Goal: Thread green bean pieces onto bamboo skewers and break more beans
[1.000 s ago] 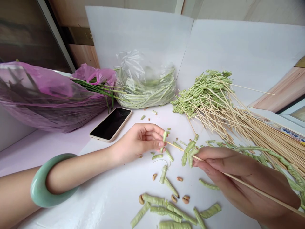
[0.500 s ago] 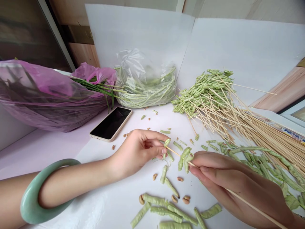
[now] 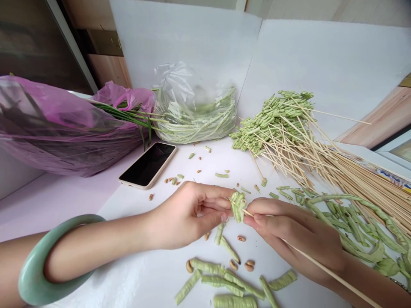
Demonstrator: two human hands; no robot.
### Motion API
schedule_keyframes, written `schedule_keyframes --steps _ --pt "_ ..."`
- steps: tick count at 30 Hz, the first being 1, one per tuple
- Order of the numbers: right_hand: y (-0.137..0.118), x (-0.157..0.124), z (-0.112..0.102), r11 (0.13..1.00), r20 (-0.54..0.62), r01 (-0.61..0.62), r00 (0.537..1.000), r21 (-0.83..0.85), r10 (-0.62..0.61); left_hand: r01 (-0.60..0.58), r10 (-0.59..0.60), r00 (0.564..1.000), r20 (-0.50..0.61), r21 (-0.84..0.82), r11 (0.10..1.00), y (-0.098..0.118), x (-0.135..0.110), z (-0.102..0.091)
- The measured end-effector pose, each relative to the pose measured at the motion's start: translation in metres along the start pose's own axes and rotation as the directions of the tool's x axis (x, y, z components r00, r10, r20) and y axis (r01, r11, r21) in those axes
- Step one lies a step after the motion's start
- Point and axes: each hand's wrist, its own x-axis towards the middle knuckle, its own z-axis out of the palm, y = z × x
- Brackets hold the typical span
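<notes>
My right hand (image 3: 295, 235) is closed around a thin bamboo skewer (image 3: 327, 270), which slants from the lower right toward the middle. On the skewer's far end, cut green bean pieces (image 3: 238, 207) are bunched together. The fingers of my left hand (image 3: 192, 211) close on the left side of this bunch, hiding the skewer's tip. A green bangle (image 3: 34, 267) circles my left forearm. Below the hands lie loose bean pieces (image 3: 236, 301) and several brown bean seeds (image 3: 249, 265) on the white surface.
Bean-loaded skewers (image 3: 279, 119) are heaped at back right, beside bare skewers (image 3: 369, 179). Long beans and scraps (image 3: 356, 226) lie right. A clear bag of long beans (image 3: 199, 124) stands behind, with a phone (image 3: 149, 164) and a purple bag (image 3: 64, 132) to the left.
The bean piece by my left fingers has slid down the skewer and now meets the others in one bunch. My hands have come closer together; the right moved left.
</notes>
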Motion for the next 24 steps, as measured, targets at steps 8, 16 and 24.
schedule_keyframes --steps 8,16,24 --pt "0.013 -0.002 -0.011 0.98 -0.27 -0.117 0.96 -0.159 0.07 0.044 0.021 0.994 -0.11 0.56 0.828 0.013 0.004 -0.013" --pt "0.013 -0.001 -0.016 0.97 -0.371 -0.193 0.92 -0.149 0.126 -0.346 -0.113 0.864 0.49 0.742 0.575 0.018 0.003 -0.018" --pt "0.013 0.0 -0.018 0.96 -0.321 -0.106 0.947 -0.26 0.018 -0.387 -0.065 0.839 0.54 0.677 0.626 0.021 -0.003 -0.013"
